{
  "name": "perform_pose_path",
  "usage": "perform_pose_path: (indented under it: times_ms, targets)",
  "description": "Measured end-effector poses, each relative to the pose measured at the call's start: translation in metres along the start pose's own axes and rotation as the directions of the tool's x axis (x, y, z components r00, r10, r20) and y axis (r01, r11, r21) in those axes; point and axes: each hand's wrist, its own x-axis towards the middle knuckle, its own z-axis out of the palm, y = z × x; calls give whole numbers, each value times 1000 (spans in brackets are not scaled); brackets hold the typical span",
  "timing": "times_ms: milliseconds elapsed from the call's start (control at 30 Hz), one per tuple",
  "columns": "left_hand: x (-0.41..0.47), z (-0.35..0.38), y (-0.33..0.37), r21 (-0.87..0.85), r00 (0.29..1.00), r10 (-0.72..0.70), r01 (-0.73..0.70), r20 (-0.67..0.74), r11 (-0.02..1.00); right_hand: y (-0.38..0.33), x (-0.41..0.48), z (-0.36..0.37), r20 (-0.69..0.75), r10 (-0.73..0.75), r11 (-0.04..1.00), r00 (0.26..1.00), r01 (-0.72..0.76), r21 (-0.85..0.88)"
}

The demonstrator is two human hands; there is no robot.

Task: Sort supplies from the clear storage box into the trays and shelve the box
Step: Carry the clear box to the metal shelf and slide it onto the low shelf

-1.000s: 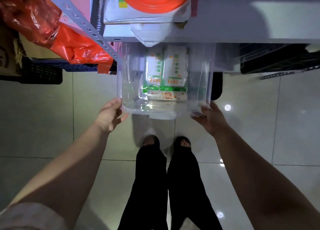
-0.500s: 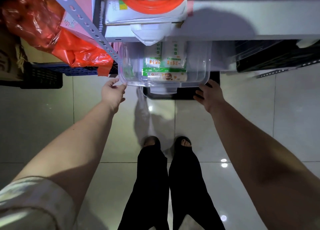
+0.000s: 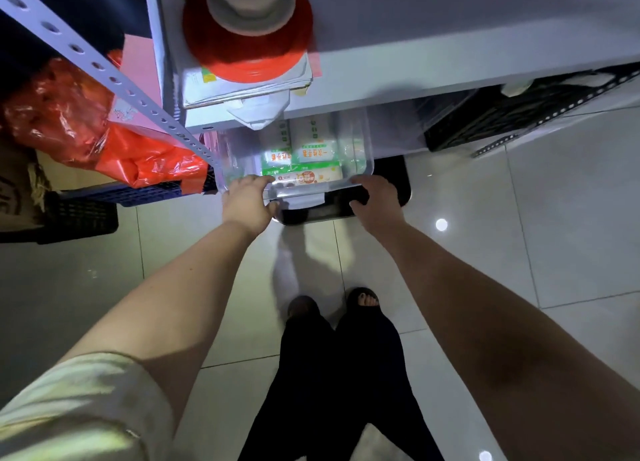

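Observation:
The clear storage box (image 3: 356, 148) sits mostly under a white shelf board (image 3: 415, 69), only its near end sticking out. Inside it lie green-and-white supply packs (image 3: 304, 162). My left hand (image 3: 247, 200) grips the box's near rim at its left corner, fingers curled over the edge. My right hand (image 3: 375, 200) holds the same rim at the right corner. A black tray (image 3: 398, 183) rests on the floor under the box.
A perforated metal upright (image 3: 114, 76) runs diagonally at left, with red plastic bags (image 3: 104, 138) and dark crates (image 3: 79, 214) beside it. A red-and-grey spool (image 3: 249, 34) on papers sits on the shelf above. A black crate (image 3: 502, 121) stands to the right. My feet (image 3: 332, 304) are on the tiled floor.
The box has slid further under the shelf, away from me. Both hands moved from its outer corners onto its near rim.

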Motion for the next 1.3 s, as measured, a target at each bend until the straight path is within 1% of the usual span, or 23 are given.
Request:
perform_pose_path:
  times_ms: [33, 67, 133, 200, 267, 367, 467, 533, 667, 767, 867, 933, 1000, 1067, 1167, 1300]
  targets:
    - [7, 7, -2, 73, 999, 46, -46, -2, 996, 1, 12, 12, 39, -102, 984, 994, 106, -140]
    - [14, 15, -5, 136, 996, 93, -93, 6, 986, 1, 24, 24, 88, -177, 944, 980, 194, -268]
    - [22, 31, -15, 200, 987, 159, -162, 29, 966, 4, 47, 47, 174, -259, 852, 950, 310, -423]
    - [23, 44, -23, 183, 984, 180, -177, -1, 967, 7, 61, 63, 213, -292, 769, 932, 361, -527]
    - [21, 54, -26, 158, 978, 196, -183, -75, 970, 9, 63, 67, 192, -323, 709, 927, 371, -599]
    - [10, 61, -27, 174, 977, 198, -182, -77, 968, 16, 48, 62, 193, -366, 675, 910, 403, -618]
    - [-8, 70, -30, 220, 975, 218, -204, -39, 954, 29, 25, 59, 227, -407, 638, 885, 453, -623]
    - [-21, 77, -33, 248, 976, 217, -209, -4, 946, 37, 11, 62, 232, -421, 639, 877, 468, -610]
    - [-34, 83, -34, 292, 978, 202, -206, 44, 934, 45, -3, 69, 255, -392, 643, 884, 462, -611]
    - [-31, 81, -33, 325, 973, 221, -231, 67, 917, 41, -2, 67, 270, -366, 621, 891, 450, -642]
    - [-32, 77, -31, 323, 972, 220, -235, 82, 917, 38, -4, 65, 277, -324, 620, 904, 424, -660]
    - [-35, 73, -27, 309, 974, 217, -226, 65, 924, 37, -9, 61, 274, -311, 637, 910, 413, -651]
    - [-37, 66, -19, 304, 971, 234, -235, 43, 923, 35, -15, 54, 250, -321, 663, 913, 405, -629]
    - [-37, 57, -3, 319, 962, 270, -265, 30, 910, 34, -21, 41, 195, -333, 694, 922, 380, -611]
    - [-31, 42, 32, 346, 944, 325, -325, 59, 880, 37, -27, 13, 102, -345, 719, 933, 332, -611]
    - [-18, 28, 90, 408, 918, 389, -383, 74, 828, 46, -30, -36, 22, -319, 741, 948, 264, -618]
